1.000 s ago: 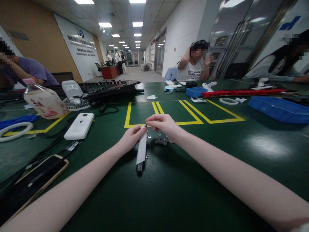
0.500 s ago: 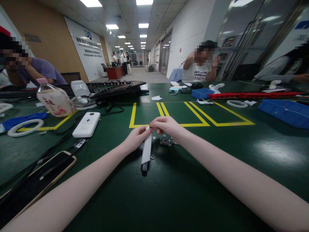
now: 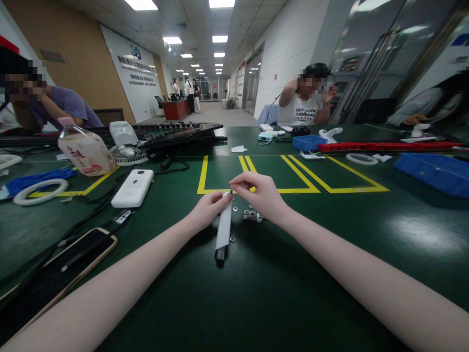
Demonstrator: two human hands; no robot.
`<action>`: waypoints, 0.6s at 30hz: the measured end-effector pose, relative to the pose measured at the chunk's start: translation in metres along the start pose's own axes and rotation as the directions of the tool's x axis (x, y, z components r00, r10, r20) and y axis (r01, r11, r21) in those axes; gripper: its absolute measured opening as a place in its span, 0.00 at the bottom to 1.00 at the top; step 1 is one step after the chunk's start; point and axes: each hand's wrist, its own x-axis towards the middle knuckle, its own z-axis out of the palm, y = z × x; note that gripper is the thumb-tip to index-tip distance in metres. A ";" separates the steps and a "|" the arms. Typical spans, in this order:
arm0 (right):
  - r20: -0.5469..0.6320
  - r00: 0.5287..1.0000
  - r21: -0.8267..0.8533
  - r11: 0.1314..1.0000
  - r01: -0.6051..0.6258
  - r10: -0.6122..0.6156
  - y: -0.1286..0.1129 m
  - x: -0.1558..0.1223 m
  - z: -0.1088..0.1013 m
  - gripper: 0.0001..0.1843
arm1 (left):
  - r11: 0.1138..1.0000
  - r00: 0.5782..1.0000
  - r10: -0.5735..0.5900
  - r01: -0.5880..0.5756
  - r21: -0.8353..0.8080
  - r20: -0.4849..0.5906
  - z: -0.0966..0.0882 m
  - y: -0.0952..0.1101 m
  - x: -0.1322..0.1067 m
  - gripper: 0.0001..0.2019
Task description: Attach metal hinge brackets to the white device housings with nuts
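My left hand (image 3: 208, 210) is closed around the upper end of a white strip with a dark lower end (image 3: 223, 227), which slants toward me over the green table. At the top of the strip a small metal piece (image 3: 230, 192) shows beside my left thumb. Just above it, my right hand (image 3: 260, 193) is pinched, thumb against forefinger; whatever sits between the fingertips is too small to make out. Small metal nuts or rings (image 3: 232, 239) lie right of the strip. A grey metal fitting (image 3: 252, 215) rests below my right hand, partly hidden by it.
To the left are a white power bank (image 3: 132, 188), a phone (image 3: 62, 274), black cables and a drink bottle (image 3: 86, 149). Yellow tape (image 3: 256, 190) marks the table ahead. A blue bin (image 3: 432, 173) stands at right. Several people sit across and beside the table.
My right hand has lifted slightly up and away from the strip's top end, uncovering the small metal piece there. My left hand and the strip stay nearly in place.
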 end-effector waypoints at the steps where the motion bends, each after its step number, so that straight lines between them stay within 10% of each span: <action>1: 0.010 0.998 -0.059 0.996 0.064 -0.064 0.001 -0.001 -0.001 0.06 | 1.000 1.000 0.000 0.000 0.001 -0.002 0.000 0.000 0.000 0.19; 10: 0.091 0.965 -0.154 0.954 0.256 -0.244 0.013 -0.010 0.001 0.09 | 1.000 1.000 -0.007 0.006 -0.008 -0.011 -0.002 -0.002 0.000 0.18; 18: 0.019 1.000 0.060 0.998 -0.018 0.017 0.013 -0.009 0.005 0.07 | 0.999 1.000 -0.015 0.014 -0.051 -0.012 0.000 -0.003 0.002 0.18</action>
